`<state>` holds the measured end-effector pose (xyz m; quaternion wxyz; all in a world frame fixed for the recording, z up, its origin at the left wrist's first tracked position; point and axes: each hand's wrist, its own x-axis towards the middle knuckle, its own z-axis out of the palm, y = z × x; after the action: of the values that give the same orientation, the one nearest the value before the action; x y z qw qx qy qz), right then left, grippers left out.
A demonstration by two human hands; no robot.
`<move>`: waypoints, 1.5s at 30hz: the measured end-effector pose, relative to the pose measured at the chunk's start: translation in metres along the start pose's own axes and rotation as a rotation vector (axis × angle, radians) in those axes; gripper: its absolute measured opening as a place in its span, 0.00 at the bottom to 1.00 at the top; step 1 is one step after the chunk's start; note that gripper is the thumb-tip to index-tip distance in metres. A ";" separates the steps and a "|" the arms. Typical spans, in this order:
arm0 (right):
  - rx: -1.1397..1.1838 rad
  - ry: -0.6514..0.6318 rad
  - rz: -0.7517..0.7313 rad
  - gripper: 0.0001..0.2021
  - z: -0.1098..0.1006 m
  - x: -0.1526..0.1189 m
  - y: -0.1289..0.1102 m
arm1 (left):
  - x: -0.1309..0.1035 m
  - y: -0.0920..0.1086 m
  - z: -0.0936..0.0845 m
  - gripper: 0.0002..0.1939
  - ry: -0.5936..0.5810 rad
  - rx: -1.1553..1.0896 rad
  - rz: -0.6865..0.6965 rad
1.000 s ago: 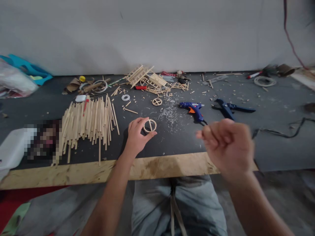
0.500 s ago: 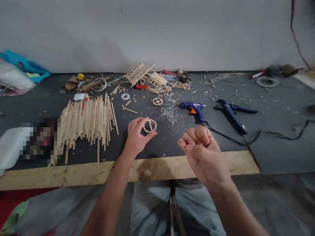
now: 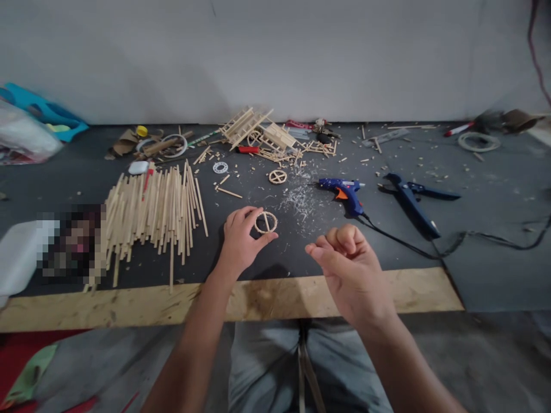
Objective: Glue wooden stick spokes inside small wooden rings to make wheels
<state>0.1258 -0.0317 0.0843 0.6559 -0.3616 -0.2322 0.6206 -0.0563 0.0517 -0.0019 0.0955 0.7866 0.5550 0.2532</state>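
Over the bench (image 3: pixel 249 194), ring: being held between the hands' two positions, well inside the left one's reach; whether its rim is being rested on the bench cannot be told.
Left hand (image 3: pixel 239 238): being kept nearer, with the ring (image 3: pixel 266 221) being gripped at its left side, a finger being set at the far rim and the thumb at the near right rim.
Spoke: being pointed from far to near across the ring, with its near end being slanted slightly to the right.
Right hand (image 3: pixel 355 278): being held raised, to the right of the ring and a little closer to the body, a gap being left between; fingers being curled in and thumb being pressed towards them; whether something tiny is being pinched cannot be told.
Ring from right hand: being placed to the left and slightly farther out.
Wheel (image 3: pixel 278 176): being left flat on the bench, beyond the ring.
Glue gun (image 3: pixel 352 198): being laid beyond the right hand, its nozzle being aimed left.
Cutter (image 3: pixel 411 209): being laid to the right of the glue gun.
Sticks (image 3: pixel 159 212): being piled to the left of the left hand.
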 end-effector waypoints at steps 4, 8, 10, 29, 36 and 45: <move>-0.134 0.057 -0.057 0.21 -0.018 0.005 0.007 | 0.002 0.007 -0.001 0.30 -0.116 0.118 -0.063; -0.282 0.105 -0.140 0.21 -0.044 0.004 0.013 | 0.001 0.012 -0.001 0.34 -0.148 0.151 -0.085; -0.368 0.133 -0.169 0.21 -0.058 0.002 0.017 | 0.001 0.009 -0.002 0.36 -0.132 0.090 -0.095; -0.749 0.148 -0.141 0.17 -0.107 -0.012 0.043 | 0.126 -0.097 -0.032 0.14 -0.083 0.214 -0.324; -0.714 0.158 -0.089 0.18 -0.107 -0.012 0.042 | 0.124 -0.083 -0.030 0.14 -0.095 0.148 -0.332; -0.645 0.086 0.075 0.20 -0.071 0.004 0.029 | 0.037 0.044 -0.033 0.16 -0.331 -0.657 -0.164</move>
<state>0.1611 -0.0419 0.0168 0.4933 -0.5848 -0.3755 0.5231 -0.0271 0.0654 0.0561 0.4510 0.6972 0.4825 0.2787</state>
